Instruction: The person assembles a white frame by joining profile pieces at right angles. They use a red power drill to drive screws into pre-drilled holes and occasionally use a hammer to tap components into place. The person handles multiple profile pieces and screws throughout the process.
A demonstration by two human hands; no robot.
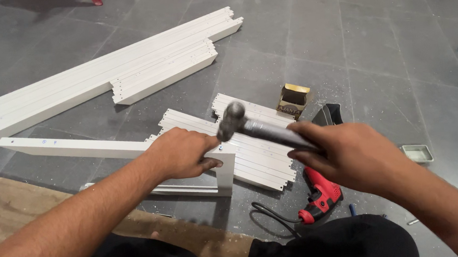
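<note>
Where the fingers close: both hands are gripping, one a tool and one a white panel.
Right hand (352, 155): fingers wrapped tight round the dark handle of a hammer (261, 127), thumb on top; nothing slack in the grip.
Hammer: its rounded metal head sits up and to the left of the right fingers, blurred, just above the left hand's knuckles and apart from them.
Left hand (179, 153): fingers curled over the top edge of a white angle rail (91, 149), thumb tucked against the short upright end piece at the corner; closed on it.
White angle rail: runs from the left fingers away to the left, and its short end drops down just right of the thumb, standing on the floor.
Beyond both hands: a stack of short white slats (252, 153) lies flat under and behind the fingers.
Past the hammer head: a small open cardboard box (293, 100), gold inside, just beyond the slats.
Below the right hand: a red power drill (320, 197) with a black cord, lying on the floor near the person's knee.
Right of the right hand: a small shallow tray (418, 153), well apart.
Far from the left fingers: long white boards (102, 78) bundled on the grey tiled floor (384, 42).
</note>
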